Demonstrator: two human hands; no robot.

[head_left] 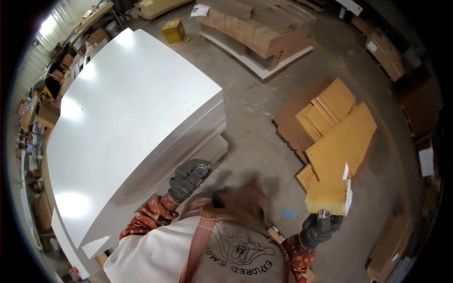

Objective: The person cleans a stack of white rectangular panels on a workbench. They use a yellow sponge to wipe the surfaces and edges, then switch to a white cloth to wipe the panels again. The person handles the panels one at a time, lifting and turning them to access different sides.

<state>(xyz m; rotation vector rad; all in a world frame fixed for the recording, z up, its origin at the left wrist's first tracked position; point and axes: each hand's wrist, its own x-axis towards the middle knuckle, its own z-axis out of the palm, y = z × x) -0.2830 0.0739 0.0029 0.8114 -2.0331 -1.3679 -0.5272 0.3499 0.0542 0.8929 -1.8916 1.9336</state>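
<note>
Probably light, bendable and easily torn, the yellow sheet [326, 195] is held near the lower corner of the boards [343, 137], pinched sensibly at its near edge by the closed right hand [322, 229] (whether anything is held by the curled left hand [188, 180] cannot be told).

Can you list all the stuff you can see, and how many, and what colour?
White panel stack: 1, white, left
Cluttered things: too many to count, mixed colours, far left
Box: 1, yellow, floor, upper middle
Stacked pieces: 1 pile, brown, top
Paper: 1, white, on that pile
Flat boards: several, yellow-tan, floor, right
Cardboard boxes: several, brown, right edge
Patch: 1, blue, floor, lower middle
Held piece: 1, pale yellow, right hand
Left hand: 1, dark glove, beside white panels
Right hand: 1, dark glove, lower right
</note>
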